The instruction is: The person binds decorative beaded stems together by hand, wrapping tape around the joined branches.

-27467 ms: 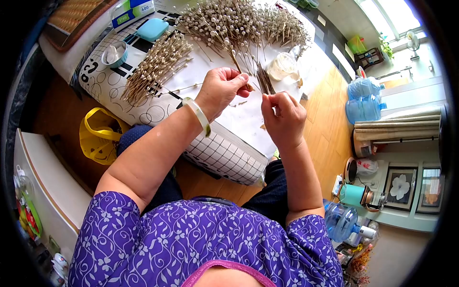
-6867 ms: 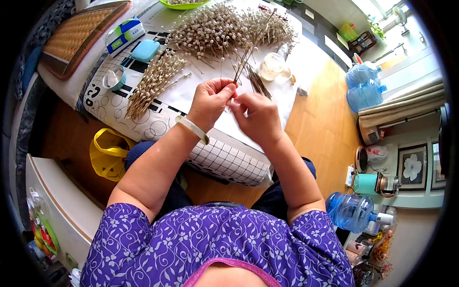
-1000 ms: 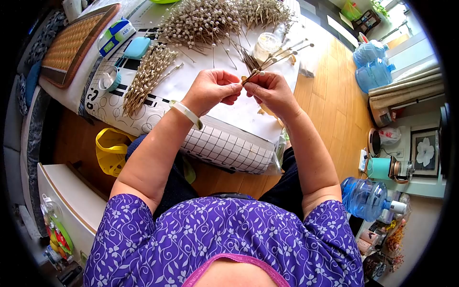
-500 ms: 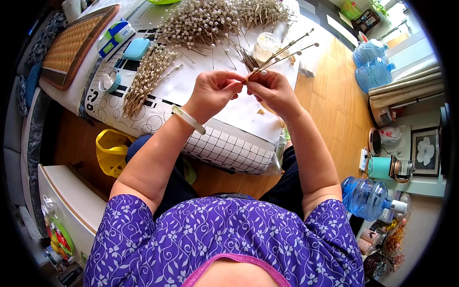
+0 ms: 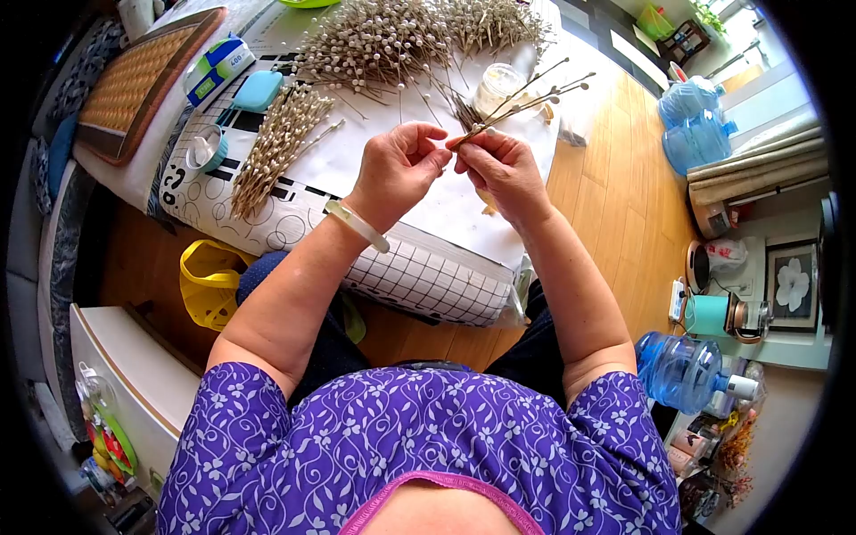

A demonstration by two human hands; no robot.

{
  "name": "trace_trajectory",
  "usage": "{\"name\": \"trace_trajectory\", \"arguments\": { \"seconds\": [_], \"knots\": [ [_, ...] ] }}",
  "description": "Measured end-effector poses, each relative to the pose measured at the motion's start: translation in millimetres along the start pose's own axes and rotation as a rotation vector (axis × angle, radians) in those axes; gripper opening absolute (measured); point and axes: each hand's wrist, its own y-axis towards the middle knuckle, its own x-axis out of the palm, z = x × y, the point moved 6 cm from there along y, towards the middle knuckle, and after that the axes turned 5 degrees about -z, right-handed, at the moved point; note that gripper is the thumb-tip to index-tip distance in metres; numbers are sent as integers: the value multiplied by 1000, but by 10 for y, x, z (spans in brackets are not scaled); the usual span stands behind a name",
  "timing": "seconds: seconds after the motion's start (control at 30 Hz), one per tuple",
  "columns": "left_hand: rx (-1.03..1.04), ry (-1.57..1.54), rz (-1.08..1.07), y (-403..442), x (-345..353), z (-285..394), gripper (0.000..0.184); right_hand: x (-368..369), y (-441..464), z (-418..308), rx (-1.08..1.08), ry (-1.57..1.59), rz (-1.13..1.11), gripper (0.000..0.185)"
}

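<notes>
My right hand (image 5: 501,169) is closed, pinching the lower ends of a few thin brown stems (image 5: 522,104) with small pale buds. They fan out up and to the right. Just left of the stem ends, my left hand (image 5: 399,171) is half curled, its index finger and thumb apart, and I see nothing between them. A pale bangle (image 5: 357,226) circles the left wrist. Beyond the hands, a big heap of budded stems (image 5: 370,45) lies on white paper (image 5: 379,156), and a smaller bundle (image 5: 281,143) lies to the left. A clear tub (image 5: 499,85) stands behind the right hand.
On the table's left are a tissue pack (image 5: 218,71), a light-blue box (image 5: 257,91) and a small blue-rimmed cup (image 5: 207,149). A yellow bag (image 5: 209,285) sits below at left. Large blue water bottles (image 5: 695,125) stand on the floor at right, another (image 5: 682,370) nearer.
My left fingers have come away from the stem ends and its index finger has lifted. The stems in my right hand have tilted lower, and that hand has turned slightly.
</notes>
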Motion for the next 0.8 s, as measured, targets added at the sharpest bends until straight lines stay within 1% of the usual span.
{"name": "trace_trajectory", "arguments": {
  "seconds": [0.03, 0.07, 0.1, 0.17, 0.23, 0.3, 0.37, 0.43, 0.47, 0.53, 0.57, 0.63, 0.8],
  "knots": [
    [-75, -95, 7, 7, 0, -38, 16, -5, 3, 20, 0, 0, 1, 13],
    [-185, -111, -30, 9, 0, -77, 16, -16, 7, 51, -6, 3, 3, 13],
    [-185, -111, -29, 17, -20, -55, 16, -18, 11, 66, -10, 6, 6, 13],
    [-383, -350, -68, -8, 1, -144, 19, -4, 0, 54, 11, 12, 25, 13],
    [-421, -395, -111, -12, -17, -171, 18, 0, -1, 62, 30, 17, 45, 12],
    [-577, -468, -215, -59, 34, -228, 16, 15, 16, 65, -2, 50, 45, 12],
    [-566, -454, -224, -63, 37, -222, 15, 16, 14, 63, -1, 42, 22, 12],
    [-519, -326, -201, -51, 9, -187, 13, 35, 14, 45, -2, 34, -2, 12],
    [-518, -325, -204, -49, 22, -219, 13, 44, 17, 30, 8, 19, 2, 11],
    [-353, -255, -138, -22, 1, -210, 10, 43, 17, 25, 19, 4, 4, 11],
    [-353, -256, -136, -35, 18, -221, 10, 20, 16, 34, 36, -46, 33, 11],
    [-231, -26, -60, -32, 3, -121, 8, -2, 20, 71, 55, -96, 62, 10],
    [-166, 96, -25, -21, -2, -61, 8, 11, 19, 61, -31, -73, 76, 11]
  ]
}}
